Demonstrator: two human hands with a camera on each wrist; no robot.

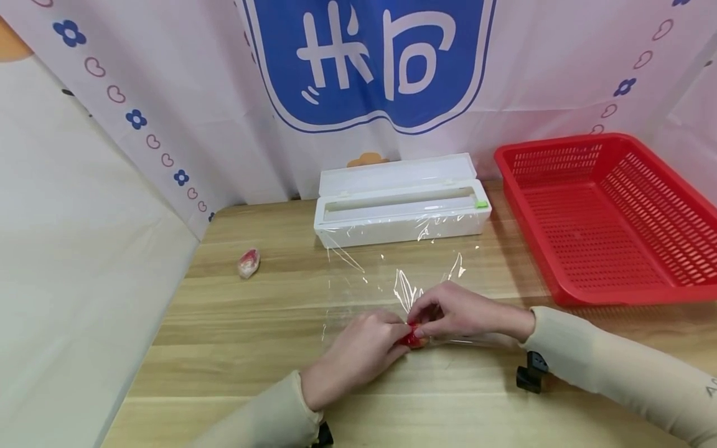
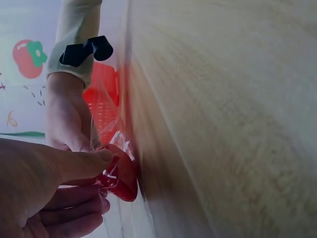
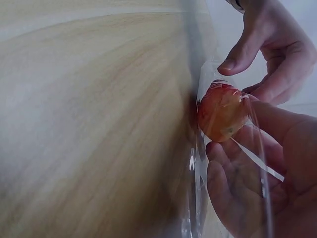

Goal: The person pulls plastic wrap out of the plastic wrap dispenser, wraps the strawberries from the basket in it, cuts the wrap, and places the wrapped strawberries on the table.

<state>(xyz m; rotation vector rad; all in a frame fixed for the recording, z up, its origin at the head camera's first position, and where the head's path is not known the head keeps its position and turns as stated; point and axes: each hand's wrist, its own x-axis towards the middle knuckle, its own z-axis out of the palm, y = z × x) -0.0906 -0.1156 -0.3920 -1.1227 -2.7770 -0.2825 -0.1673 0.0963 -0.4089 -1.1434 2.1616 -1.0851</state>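
Near the front of the wooden table, a small red-and-yellow fruit (image 3: 223, 111) sits in clear cling film (image 1: 358, 292). My left hand (image 1: 361, 348) holds its left side, thumb and fingers pinching at the film-covered red skin (image 2: 121, 173). From the other side my right hand (image 1: 462, 311) grips the fruit, its thumb and fingertips close to the left fingers. Film drapes over the right fingers in the right wrist view. The sheet runs back to a white cling film box (image 1: 400, 231) with its lid raised. Both hands partly hide the fruit from above.
A second small fruit (image 1: 249, 263), wrapped in film, lies on the table at the left. At the right stands a red plastic basket (image 1: 577, 233). A green slider (image 1: 481, 204) sits at the box's right end. A printed cloth (image 1: 224, 124) hangs behind the table.
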